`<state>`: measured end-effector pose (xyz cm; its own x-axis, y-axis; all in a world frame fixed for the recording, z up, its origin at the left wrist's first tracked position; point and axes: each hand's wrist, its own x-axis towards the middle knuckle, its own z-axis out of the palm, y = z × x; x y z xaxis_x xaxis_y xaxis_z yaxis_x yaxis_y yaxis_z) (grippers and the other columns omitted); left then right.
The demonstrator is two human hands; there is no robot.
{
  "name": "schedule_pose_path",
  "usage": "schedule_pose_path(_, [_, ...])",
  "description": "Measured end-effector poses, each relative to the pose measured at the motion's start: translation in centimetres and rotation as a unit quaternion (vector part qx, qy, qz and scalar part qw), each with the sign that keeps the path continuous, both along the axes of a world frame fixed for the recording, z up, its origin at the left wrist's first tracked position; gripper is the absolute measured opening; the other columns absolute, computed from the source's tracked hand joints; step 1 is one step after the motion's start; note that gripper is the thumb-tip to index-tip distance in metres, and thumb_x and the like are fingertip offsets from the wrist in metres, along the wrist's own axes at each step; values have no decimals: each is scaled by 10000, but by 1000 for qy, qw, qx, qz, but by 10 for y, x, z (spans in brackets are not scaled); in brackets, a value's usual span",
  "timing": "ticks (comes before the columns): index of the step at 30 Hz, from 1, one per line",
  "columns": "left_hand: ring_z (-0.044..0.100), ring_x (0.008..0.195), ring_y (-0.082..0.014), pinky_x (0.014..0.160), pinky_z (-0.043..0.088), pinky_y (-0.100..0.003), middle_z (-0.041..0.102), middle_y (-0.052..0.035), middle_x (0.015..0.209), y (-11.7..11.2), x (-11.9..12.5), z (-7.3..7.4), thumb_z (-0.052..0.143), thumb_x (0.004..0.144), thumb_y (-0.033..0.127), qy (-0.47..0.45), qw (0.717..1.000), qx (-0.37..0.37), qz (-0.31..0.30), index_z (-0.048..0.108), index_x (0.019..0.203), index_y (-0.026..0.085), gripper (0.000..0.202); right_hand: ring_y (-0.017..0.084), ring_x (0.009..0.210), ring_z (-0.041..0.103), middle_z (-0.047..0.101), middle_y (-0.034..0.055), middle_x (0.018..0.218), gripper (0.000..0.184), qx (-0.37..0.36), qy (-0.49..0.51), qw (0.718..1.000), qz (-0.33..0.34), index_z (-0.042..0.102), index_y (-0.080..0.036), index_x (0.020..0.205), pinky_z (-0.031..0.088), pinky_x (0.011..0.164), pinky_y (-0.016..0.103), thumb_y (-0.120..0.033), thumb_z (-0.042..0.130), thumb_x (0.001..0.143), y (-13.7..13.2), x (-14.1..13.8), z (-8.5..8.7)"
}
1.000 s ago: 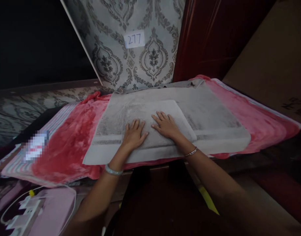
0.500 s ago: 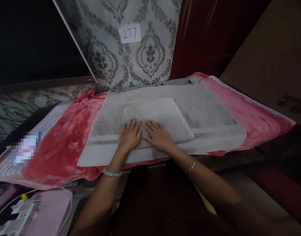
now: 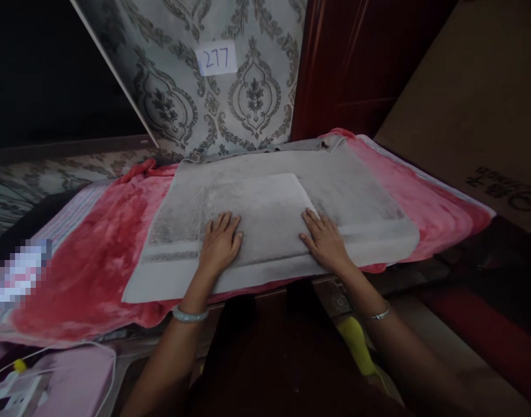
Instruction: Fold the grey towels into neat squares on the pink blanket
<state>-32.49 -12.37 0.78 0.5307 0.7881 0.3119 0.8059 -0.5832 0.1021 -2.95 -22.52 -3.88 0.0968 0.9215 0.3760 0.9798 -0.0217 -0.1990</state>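
Smaller grey cloth lies flat on the larger grey cloth, centre of the head view; taken here as the middle of the dial. Around it, biggest first. Patterned wall at 12 o'clock, floral medallions in darker tones. Dark screen at 10, pale frame along its slanting side. Dark red panel at 1, glossy. Brown cardboard box at 2, dark print low on its side. Red blanket spread beneath the cloths, showing at 9 and at 3, plush and mottled, striped edging on the 9 o'clock end. Larger grey cloth atop the blanket, far edge rumpled near the wall. Pink item at 8, lower down, white power strip beside it, partly cut off by the frame. Yellow item between 4 and 5, shape unclear. Left hand at 8, palm down on the smaller cloth's side edge, fingers a little spread, gripping nothing. Right hand between 3 and 4, likewise flattened, fingers across the opposite edge; hands well apart. White card on the wall between 11 and 12, handwritten "277". Pale bangle on the left wrist; thin silvery bracelet on the right.
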Motion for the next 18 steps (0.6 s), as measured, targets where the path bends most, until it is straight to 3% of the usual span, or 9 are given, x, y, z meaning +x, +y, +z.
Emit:
schedule_pose_path(5, [474,1431,-317,1188,368,-539,569,-154,1492,-5,-10,0,410,1011,397,-27,998,21,-44,620,1379,154,488,363,1467,376,384,69,1636,603,46,19,998,22,374,-259,1604,351,1165,588,-484,363,1045,1,2,-6])
schedule_pose_path(10, [435,1458,-334,1205,334,-583,512,-153,1546,-29,-44,-7,527,973,452,-15,989,60,-137,557,1448,188,545,360,1509,309,331,93,1660,684,58,29,992,107,365,-255,1606,340,1188,576,-568,462,1005,-11,18,-10])
schedule_pose_path(14, [402,1482,-332,1196,361,-586,491,-148,1561,-40,-77,-19,542,979,367,-37,990,87,-109,535,1464,219,508,364,1521,285,265,93,1687,769,58,43,986,149,305,-286,1628,327,1197,589,-560,567,958,-21,27,-11])
schedule_pose_path(18, [387,1496,-307,1189,410,-541,472,-158,1570,-38,-94,-23,511,985,270,-58,990,70,-109,534,1458,203,479,338,1531,273,294,74,1677,721,72,74,980,170,312,-308,1623,325,1204,590,-377,571,954,-24,31,-10])
